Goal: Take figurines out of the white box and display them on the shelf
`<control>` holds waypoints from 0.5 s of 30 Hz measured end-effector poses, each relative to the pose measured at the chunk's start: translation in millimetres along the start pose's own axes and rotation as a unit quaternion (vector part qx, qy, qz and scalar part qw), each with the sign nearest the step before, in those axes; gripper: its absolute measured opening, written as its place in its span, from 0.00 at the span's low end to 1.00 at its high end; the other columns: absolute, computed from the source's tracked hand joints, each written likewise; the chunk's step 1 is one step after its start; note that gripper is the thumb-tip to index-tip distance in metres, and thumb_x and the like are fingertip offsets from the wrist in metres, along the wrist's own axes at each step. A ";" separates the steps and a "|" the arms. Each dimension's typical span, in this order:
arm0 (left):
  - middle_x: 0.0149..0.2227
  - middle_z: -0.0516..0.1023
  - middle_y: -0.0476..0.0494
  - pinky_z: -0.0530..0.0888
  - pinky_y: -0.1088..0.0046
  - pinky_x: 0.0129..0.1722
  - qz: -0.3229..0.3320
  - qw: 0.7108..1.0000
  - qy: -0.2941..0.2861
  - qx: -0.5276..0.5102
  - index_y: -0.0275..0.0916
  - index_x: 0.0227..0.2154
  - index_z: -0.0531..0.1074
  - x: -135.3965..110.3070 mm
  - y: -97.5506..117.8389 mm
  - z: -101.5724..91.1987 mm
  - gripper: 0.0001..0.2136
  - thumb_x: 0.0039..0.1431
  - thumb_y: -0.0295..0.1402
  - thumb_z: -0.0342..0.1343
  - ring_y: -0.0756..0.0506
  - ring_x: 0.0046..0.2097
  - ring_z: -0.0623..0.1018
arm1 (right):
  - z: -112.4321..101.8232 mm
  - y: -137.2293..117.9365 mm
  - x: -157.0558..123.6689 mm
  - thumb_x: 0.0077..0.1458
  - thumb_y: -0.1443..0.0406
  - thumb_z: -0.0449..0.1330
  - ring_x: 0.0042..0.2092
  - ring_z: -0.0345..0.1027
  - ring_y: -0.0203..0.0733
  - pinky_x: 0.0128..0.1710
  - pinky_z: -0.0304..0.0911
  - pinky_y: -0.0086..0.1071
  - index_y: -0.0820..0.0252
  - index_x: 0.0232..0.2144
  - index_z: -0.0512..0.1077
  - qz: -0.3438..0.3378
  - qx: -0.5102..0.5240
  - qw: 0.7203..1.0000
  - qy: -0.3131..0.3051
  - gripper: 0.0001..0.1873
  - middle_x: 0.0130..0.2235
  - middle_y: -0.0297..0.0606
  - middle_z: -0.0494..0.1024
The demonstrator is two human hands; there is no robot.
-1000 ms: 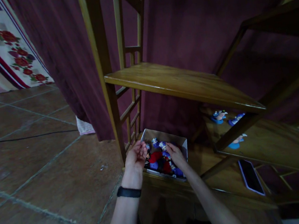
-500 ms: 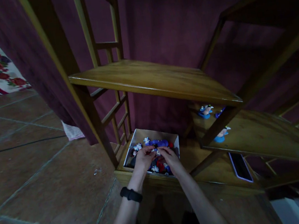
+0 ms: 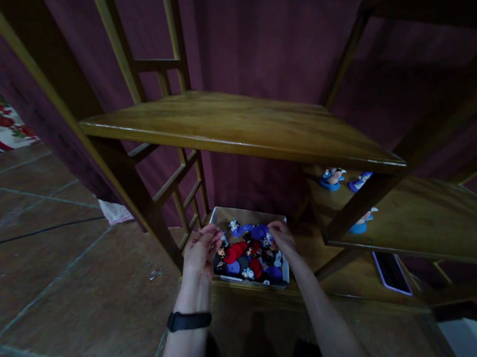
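A shallow white cardboard box [image 3: 243, 212] stands on the low wooden shelf, filled with small figurines [image 3: 254, 249] with red, purple and blue bases. My left hand [image 3: 202, 250] is over the box's left wall, fingers loosely extended and bent towards the inside; I see nothing held in it. At the opposite side, my right hand [image 3: 281, 236] hovers by the right wall, its fingertips pointing inward close to some figurines. Its fingers are partly apart, and no held object shows. A dark band [image 3: 189, 321] circles my left wrist.
A wooden shelf board [image 3: 231, 122] juts out above the box. On the shelf at right stand several blue-based figurines [image 3: 332, 179]. A phone [image 3: 391, 272] lies on the lower board. Slanting posts [image 3: 356, 201] and a left upright [image 3: 135, 198] frame the space.
My hands have parted from the middle of the box, the left going left and the right going right. More of the figurines now show between them. The view has shifted slightly.
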State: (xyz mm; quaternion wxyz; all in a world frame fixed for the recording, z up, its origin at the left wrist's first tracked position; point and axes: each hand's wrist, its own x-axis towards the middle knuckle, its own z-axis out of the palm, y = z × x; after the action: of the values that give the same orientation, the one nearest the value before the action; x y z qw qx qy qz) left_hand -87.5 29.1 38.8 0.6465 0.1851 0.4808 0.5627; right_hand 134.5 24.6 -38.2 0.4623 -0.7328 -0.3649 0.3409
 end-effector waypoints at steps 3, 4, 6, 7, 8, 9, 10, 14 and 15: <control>0.32 0.77 0.41 0.73 0.79 0.28 -0.009 1.000 -0.008 -0.004 0.32 0.34 0.72 0.6 -2.7 0.3 0.08 0.48 0.21 0.56 0.50 0.31 0.78 | 14.4 2.0 -1.4 0.49 0.63 0.55 0.42 0.68 0.40 0.40 0.62 0.31 0.51 0.37 0.71 -0.081 -0.136 0.987 0.019 0.11 0.39 0.33 0.76; 0.32 0.77 0.41 0.73 0.79 0.28 -0.009 1.000 -0.010 -0.004 0.32 0.34 0.72 0.6 -3.7 0.6 0.08 0.48 0.21 0.56 0.50 0.31 0.78 | 18.7 2.9 -2.3 0.50 0.64 0.55 0.46 0.67 0.41 0.43 0.60 0.32 0.51 0.41 0.71 -0.110 -0.201 0.973 0.022 0.13 0.43 0.35 0.75; 0.32 0.77 0.41 0.73 0.79 0.28 -0.007 1.000 -0.014 -0.003 0.32 0.34 0.72 1.1 -5.0 0.3 0.08 0.49 0.21 0.55 0.50 0.31 0.78 | 24.7 4.7 -4.0 0.53 0.64 0.53 0.49 0.65 0.42 0.46 0.58 0.33 0.51 0.46 0.68 -0.150 -0.321 0.935 0.016 0.16 0.47 0.39 0.73; 0.31 0.77 0.41 0.73 0.79 0.28 -0.007 1.000 -0.016 -0.001 0.32 0.34 0.72 1.6 -5.4 -0.2 0.08 0.49 0.21 0.55 0.51 0.31 0.78 | 26.1 5.4 -4.7 0.54 0.64 0.53 0.49 0.65 0.42 0.45 0.58 0.32 0.51 0.47 0.68 -0.155 -0.360 0.920 0.008 0.17 0.48 0.39 0.72; 0.31 0.77 0.41 0.73 0.79 0.28 -0.007 1.000 -0.018 0.001 0.32 0.34 0.72 2.3 -5.8 -0.9 0.09 0.49 0.21 0.55 0.51 0.31 0.77 | 26.7 5.8 -5.5 0.55 0.64 0.52 0.48 0.66 0.42 0.44 0.58 0.32 0.51 0.47 0.67 -0.154 -0.390 0.908 0.002 0.16 0.49 0.39 0.72; 0.31 0.77 0.41 0.73 0.79 0.28 -0.009 1.000 -0.019 0.003 0.32 0.34 0.72 3.0 -6.1 -1.6 0.09 0.48 0.21 0.56 0.51 0.31 0.77 | 26.4 5.9 -6.3 0.55 0.63 0.52 0.47 0.67 0.41 0.42 0.59 0.31 0.50 0.47 0.67 -0.151 -0.413 0.898 -0.004 0.16 0.50 0.40 0.71; 0.31 0.77 0.41 0.73 0.79 0.28 -0.012 1.000 -0.021 0.005 0.33 0.34 0.72 3.7 -6.6 -2.1 0.08 0.48 0.22 0.56 0.51 0.31 0.77 | 25.5 5.7 -7.3 0.55 0.63 0.53 0.45 0.68 0.41 0.40 0.59 0.31 0.51 0.47 0.66 -0.148 -0.430 0.890 -0.007 0.16 0.50 0.40 0.70; 0.31 0.77 0.41 0.72 0.80 0.28 -0.019 0.999 -0.028 0.019 0.33 0.34 0.73 3.7 -11.1 0.5 0.08 0.48 0.23 0.57 0.51 0.31 0.77 | 19.8 2.5 -12.4 0.54 0.65 0.53 0.41 0.68 0.40 0.36 0.58 0.31 0.52 0.43 0.65 -0.173 -0.417 0.892 -0.022 0.12 0.45 0.38 0.71; 0.31 0.77 0.42 0.72 0.80 0.28 -0.020 0.999 -0.029 0.026 0.33 0.33 0.73 2.8 -13.1 2.7 0.08 0.47 0.23 0.57 0.51 0.31 0.77 | 18.4 1.2 -13.5 0.54 0.65 0.53 0.41 0.68 0.39 0.37 0.57 0.30 0.52 0.40 0.65 -0.180 -0.394 0.901 -0.027 0.10 0.42 0.36 0.73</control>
State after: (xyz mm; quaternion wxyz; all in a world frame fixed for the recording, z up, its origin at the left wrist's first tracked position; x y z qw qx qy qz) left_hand -78.3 28.6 28.6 0.6664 0.2086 0.4796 0.5314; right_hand 112.5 20.6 -43.4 0.1795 -0.7675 -0.6072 0.0999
